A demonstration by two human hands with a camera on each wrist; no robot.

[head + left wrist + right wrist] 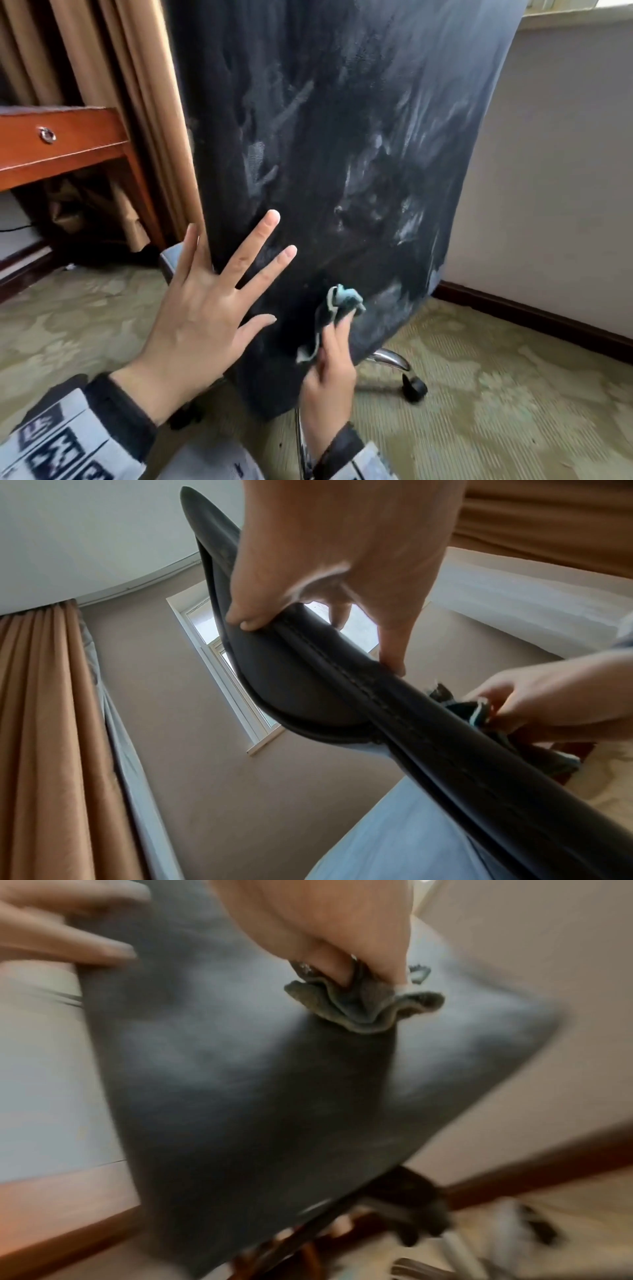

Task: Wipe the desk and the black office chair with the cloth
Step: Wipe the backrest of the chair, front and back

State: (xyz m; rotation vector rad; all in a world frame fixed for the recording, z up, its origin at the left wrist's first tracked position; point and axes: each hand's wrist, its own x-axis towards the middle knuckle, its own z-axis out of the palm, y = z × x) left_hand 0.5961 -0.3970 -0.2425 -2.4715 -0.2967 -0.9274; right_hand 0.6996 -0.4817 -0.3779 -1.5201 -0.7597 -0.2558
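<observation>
The back of the black office chair (335, 144) fills the head view, streaked with pale wipe marks. My left hand (219, 291) lies flat on its lower left edge with fingers spread; in the left wrist view the left fingertips (394, 664) press on the stitched rim of the chair (342, 674). My right hand (330, 363) grips a bunched dark teal cloth (344, 299) against the lower part of the backrest. The right wrist view is blurred and shows the cloth (366, 1007) crumpled between the fingers against the chair (274, 1096).
The wooden desk (68, 144) with a drawer pull stands at the left, brown curtains (137, 102) behind it. The chair's chrome base and caster (416, 385) rest on patterned carpet. A pale wall with dark skirting (534, 318) runs along the right.
</observation>
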